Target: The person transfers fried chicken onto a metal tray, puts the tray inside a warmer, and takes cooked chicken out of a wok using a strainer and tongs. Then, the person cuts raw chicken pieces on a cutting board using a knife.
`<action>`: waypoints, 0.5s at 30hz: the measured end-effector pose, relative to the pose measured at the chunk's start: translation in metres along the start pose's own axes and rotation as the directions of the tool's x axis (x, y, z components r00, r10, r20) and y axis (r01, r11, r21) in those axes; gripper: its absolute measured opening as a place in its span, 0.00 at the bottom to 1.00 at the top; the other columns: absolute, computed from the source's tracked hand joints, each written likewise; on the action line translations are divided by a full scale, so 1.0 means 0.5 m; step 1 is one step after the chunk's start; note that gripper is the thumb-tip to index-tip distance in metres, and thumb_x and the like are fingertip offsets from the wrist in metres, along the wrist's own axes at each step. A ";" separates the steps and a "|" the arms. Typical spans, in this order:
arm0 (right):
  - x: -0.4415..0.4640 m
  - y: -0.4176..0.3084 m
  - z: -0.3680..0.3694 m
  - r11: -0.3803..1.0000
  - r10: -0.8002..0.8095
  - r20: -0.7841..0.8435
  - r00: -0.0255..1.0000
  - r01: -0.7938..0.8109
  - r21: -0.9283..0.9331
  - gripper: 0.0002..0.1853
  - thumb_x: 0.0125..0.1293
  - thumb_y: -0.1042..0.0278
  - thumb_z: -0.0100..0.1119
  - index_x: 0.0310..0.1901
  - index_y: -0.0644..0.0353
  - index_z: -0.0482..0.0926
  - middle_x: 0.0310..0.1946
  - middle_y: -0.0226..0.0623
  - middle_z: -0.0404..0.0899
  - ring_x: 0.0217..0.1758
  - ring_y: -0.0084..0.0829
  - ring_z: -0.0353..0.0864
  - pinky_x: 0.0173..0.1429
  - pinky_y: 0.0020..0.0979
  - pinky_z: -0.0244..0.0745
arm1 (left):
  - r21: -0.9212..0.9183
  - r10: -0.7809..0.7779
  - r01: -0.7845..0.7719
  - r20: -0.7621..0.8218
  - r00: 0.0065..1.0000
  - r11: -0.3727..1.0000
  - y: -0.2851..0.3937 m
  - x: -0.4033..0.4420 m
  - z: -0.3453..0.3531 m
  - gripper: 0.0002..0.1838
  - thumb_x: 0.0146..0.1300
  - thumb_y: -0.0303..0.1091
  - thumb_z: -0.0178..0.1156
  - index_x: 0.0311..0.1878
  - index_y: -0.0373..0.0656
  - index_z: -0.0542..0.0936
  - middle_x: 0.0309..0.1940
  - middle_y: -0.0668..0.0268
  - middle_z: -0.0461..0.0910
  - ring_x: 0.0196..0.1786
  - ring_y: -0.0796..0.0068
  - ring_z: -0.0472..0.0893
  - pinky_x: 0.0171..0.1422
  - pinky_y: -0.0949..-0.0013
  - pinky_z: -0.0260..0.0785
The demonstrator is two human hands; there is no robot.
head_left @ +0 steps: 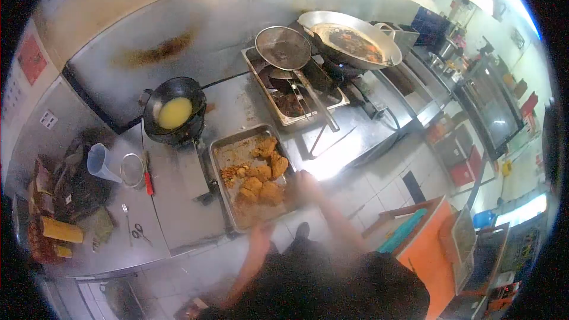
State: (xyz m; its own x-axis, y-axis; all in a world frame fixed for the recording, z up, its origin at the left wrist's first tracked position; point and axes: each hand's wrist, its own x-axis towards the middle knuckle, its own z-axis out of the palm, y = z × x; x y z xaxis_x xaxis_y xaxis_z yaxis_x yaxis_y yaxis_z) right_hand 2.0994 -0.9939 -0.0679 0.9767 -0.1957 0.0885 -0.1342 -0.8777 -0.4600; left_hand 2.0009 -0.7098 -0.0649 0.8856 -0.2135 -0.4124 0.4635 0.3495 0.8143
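A rectangular metal tray holds several pieces of golden-brown fried food, with loose crumbs at its left side. It lies at the counter's front, in front of my body. My left hand is closed at the tray's near rim. At the right rim is my right hand, also closed and slightly blurred. The fingers of both hands are partly hidden. Behind the tray to the left, a black wok contains yellow liquid.
A long-handled strainer rests over a deep metal pan. Beyond it stands a large wok with dark oil. On the left counter are a clear measuring jug, a small sieve, a fork and scissors.
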 end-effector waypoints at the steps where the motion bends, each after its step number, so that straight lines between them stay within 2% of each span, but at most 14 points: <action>1: -0.015 -0.031 -0.044 0.997 -0.040 0.042 0.998 0.042 -0.058 0.17 0.71 0.60 0.44 0.37 0.67 0.75 0.36 0.61 0.79 0.39 0.59 0.81 0.43 0.52 0.77 | -0.053 -0.048 0.047 -0.019 0.999 0.997 0.012 -0.020 -0.005 0.16 0.65 0.29 0.55 0.56 0.37 0.73 0.46 0.58 0.80 0.49 0.58 0.81 0.58 0.53 0.78; 2: -0.020 -0.067 -0.088 0.990 -0.075 0.085 0.994 0.085 -0.113 0.17 0.71 0.61 0.43 0.37 0.67 0.75 0.37 0.61 0.80 0.39 0.59 0.81 0.43 0.52 0.78 | -0.108 -0.096 0.092 -0.037 0.995 0.990 0.025 -0.041 -0.009 0.16 0.65 0.29 0.56 0.55 0.37 0.73 0.46 0.58 0.81 0.49 0.59 0.81 0.57 0.54 0.79; 3: -0.002 -0.072 -0.088 0.990 -0.075 0.076 0.994 0.083 -0.113 0.17 0.71 0.61 0.43 0.37 0.67 0.75 0.37 0.61 0.80 0.39 0.59 0.81 0.43 0.52 0.78 | 0.366 0.046 -0.065 0.059 0.997 0.928 0.038 -0.061 -0.024 0.15 0.65 0.29 0.58 0.54 0.37 0.74 0.44 0.59 0.81 0.48 0.61 0.82 0.53 0.56 0.79; 4: 0.018 -0.070 -0.071 0.999 -0.046 -0.026 0.999 0.047 0.019 0.17 0.72 0.62 0.41 0.37 0.67 0.75 0.38 0.61 0.80 0.40 0.59 0.81 0.45 0.52 0.77 | 0.735 0.127 -0.240 0.207 0.970 0.634 0.038 -0.080 -0.042 0.15 0.65 0.29 0.60 0.53 0.38 0.74 0.43 0.61 0.81 0.47 0.62 0.82 0.49 0.59 0.79; 5: 0.032 -0.073 -0.058 0.988 -0.004 -0.124 0.992 0.023 0.155 0.18 0.73 0.62 0.39 0.38 0.67 0.75 0.39 0.61 0.80 0.41 0.59 0.81 0.47 0.53 0.77 | 0.737 0.128 -0.246 0.214 0.968 0.629 0.029 -0.097 -0.057 0.15 0.65 0.29 0.60 0.53 0.38 0.74 0.43 0.61 0.81 0.47 0.62 0.82 0.49 0.59 0.79; 6: 0.046 -0.083 -0.059 0.987 0.002 -0.137 0.991 0.020 0.157 0.18 0.73 0.62 0.39 0.38 0.67 0.75 0.39 0.61 0.80 0.41 0.59 0.81 0.47 0.53 0.77 | 0.457 0.076 -0.112 0.096 0.992 0.883 0.014 -0.110 -0.073 0.15 0.64 0.30 0.61 0.53 0.39 0.74 0.41 0.62 0.81 0.47 0.64 0.81 0.46 0.61 0.78; 8: 0.068 -0.106 -0.059 0.894 0.298 -0.089 0.950 -0.245 0.376 0.19 0.75 0.61 0.36 0.39 0.66 0.76 0.40 0.59 0.79 0.45 0.58 0.80 0.50 0.53 0.75 | 0.111 -0.024 0.021 0.028 0.999 0.994 -0.020 -0.133 -0.109 0.16 0.64 0.30 0.63 0.53 0.40 0.74 0.40 0.64 0.81 0.46 0.65 0.81 0.44 0.63 0.77; 9: 0.063 -0.111 -0.054 0.886 0.322 -0.105 0.941 -0.260 0.385 0.19 0.75 0.61 0.36 0.39 0.66 0.76 0.40 0.59 0.79 0.45 0.58 0.80 0.50 0.53 0.75 | 0.388 0.088 -0.074 -0.020 0.996 0.919 -0.051 -0.140 -0.135 0.18 0.64 0.32 0.63 0.56 0.39 0.73 0.44 0.62 0.80 0.48 0.66 0.80 0.44 0.64 0.76; 11: 0.020 -0.101 -0.034 0.863 0.362 -0.065 0.930 -0.308 0.400 0.25 0.76 0.52 0.36 0.48 0.66 0.77 0.49 0.60 0.78 0.53 0.59 0.76 0.59 0.49 0.70 | 0.647 0.189 -0.158 0.022 0.982 0.746 -0.061 -0.146 -0.144 0.21 0.65 0.33 0.63 0.58 0.38 0.72 0.48 0.59 0.79 0.49 0.66 0.79 0.43 0.65 0.76; 12: -0.002 -0.080 -0.013 0.813 0.424 -0.022 0.906 -0.369 0.451 0.26 0.77 0.53 0.34 0.50 0.67 0.77 0.49 0.61 0.78 0.55 0.59 0.76 0.60 0.49 0.70 | 0.490 0.104 -0.038 -0.108 0.989 0.871 -0.044 -0.154 -0.130 0.24 0.65 0.34 0.63 0.61 0.37 0.70 0.52 0.56 0.76 0.50 0.67 0.79 0.43 0.66 0.76; 13: -0.040 -0.082 -0.018 0.824 0.426 -0.094 0.900 -0.343 0.451 0.26 0.77 0.53 0.32 0.54 0.68 0.75 0.51 0.61 0.77 0.57 0.59 0.75 0.61 0.50 0.69 | 0.291 0.017 0.054 -0.237 0.971 0.955 -0.031 -0.162 -0.119 0.27 0.66 0.36 0.62 0.64 0.35 0.68 0.57 0.52 0.72 0.52 0.67 0.78 0.42 0.66 0.76; 15: -0.111 -0.072 -0.041 0.737 0.487 0.000 0.873 -0.412 0.536 0.25 0.77 0.55 0.32 0.56 0.68 0.73 0.53 0.59 0.76 0.57 0.60 0.74 0.62 0.51 0.68 | 0.214 -0.068 0.142 -0.319 0.945 0.966 0.022 -0.188 -0.085 0.28 0.66 0.35 0.62 0.65 0.36 0.66 0.58 0.53 0.71 0.53 0.65 0.77 0.45 0.65 0.75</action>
State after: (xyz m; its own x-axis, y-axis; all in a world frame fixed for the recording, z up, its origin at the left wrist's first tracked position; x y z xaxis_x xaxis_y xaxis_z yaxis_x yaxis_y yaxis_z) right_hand 2.0466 -0.9604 -0.0379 0.7874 -0.5986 -0.1472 -0.4111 -0.3321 -0.8489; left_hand 1.9240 -0.6470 -0.0345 0.8150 0.0658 -0.5757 0.5672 0.1122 0.8159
